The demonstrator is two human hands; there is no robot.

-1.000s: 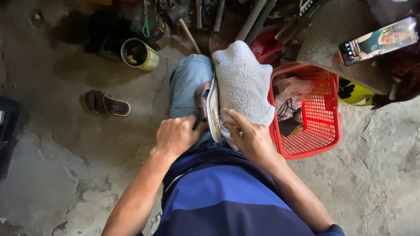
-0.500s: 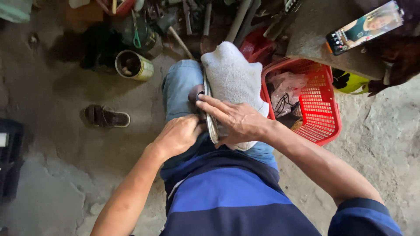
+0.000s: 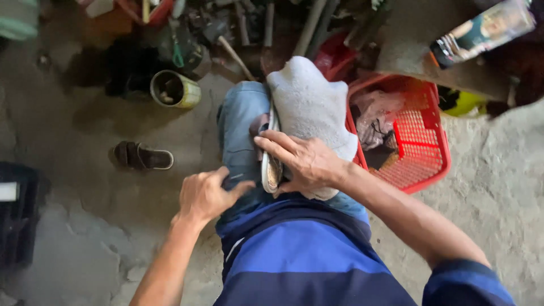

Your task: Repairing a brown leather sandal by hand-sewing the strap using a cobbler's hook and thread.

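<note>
Grey fabric shoe (image 3: 309, 107) lies sole-edge up across the person's lap at centre frame, its toe pointing toward the top of the frame, resting on a blue-denim leg (image 3: 241, 130). I record the right hand (image 3: 303, 161) spread over the heel end, fingers curled across the pale sole rim, so it is grasping the shoe and pinning it down. The left hand (image 3: 207, 195) sits just left of it, lower centre, loosely clenched with thumb and forefinger pinched toward the sole edge; whether it holds a small item such as a needle or thread I cannot tell, as nothing is resolved between the fingertips. In my judgement the step in hand is work along the seam between sole and upper at the heel, with one hand steadying and the other doing the fine work. The next move, as I assess it, calls for the right hand keeping firm pressure so the shoe does not roll, and the left hand meeting the rim accurately. A red plastic basket (image 3: 422, 147) stands touching the shoe's right side, at centre right. A dark sandal (image 3: 141, 156) lies at left on the concrete floor (image 3: 73, 226), with a yellow-green tin (image 3: 174, 89) above it, well apart from the hands.
</note>
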